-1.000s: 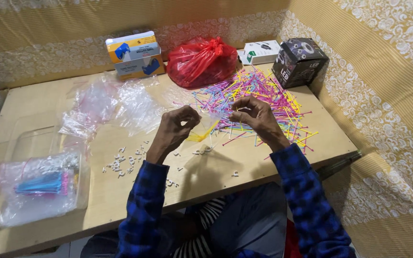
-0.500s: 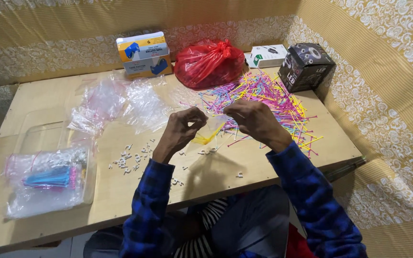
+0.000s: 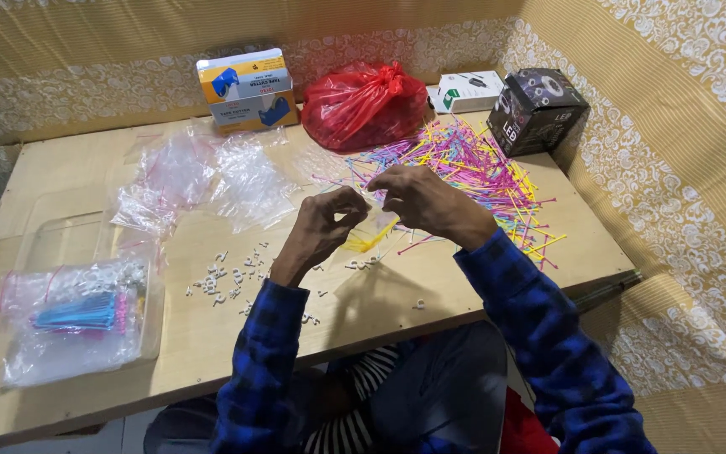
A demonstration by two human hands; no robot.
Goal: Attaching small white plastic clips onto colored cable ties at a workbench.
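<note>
Two bare hands, left hand (image 3: 323, 225), right hand (image 3: 424, 200), long sleeves (image 3: 548, 336) in blue and black check, striped black-and-white shirt (image 3: 350, 424) beneath, dark blue-grey trousers (image 3: 439, 395)

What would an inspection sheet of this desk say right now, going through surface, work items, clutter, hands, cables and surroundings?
Surface: wooden table, pale, partly covered.
Job's things: small clear bag with yellow sticks inside, held between both hands; pile of coloured sticks; small white pieces scattered.
Clutter: empty clear bags; red plastic bag; yellow-and-blue box; white box; black box; clear tray with packed bags.
Hands: left hand and right hand pinch the bag.
Cables: nothing seen.
Surroundings: patterned yellow walls.
</note>
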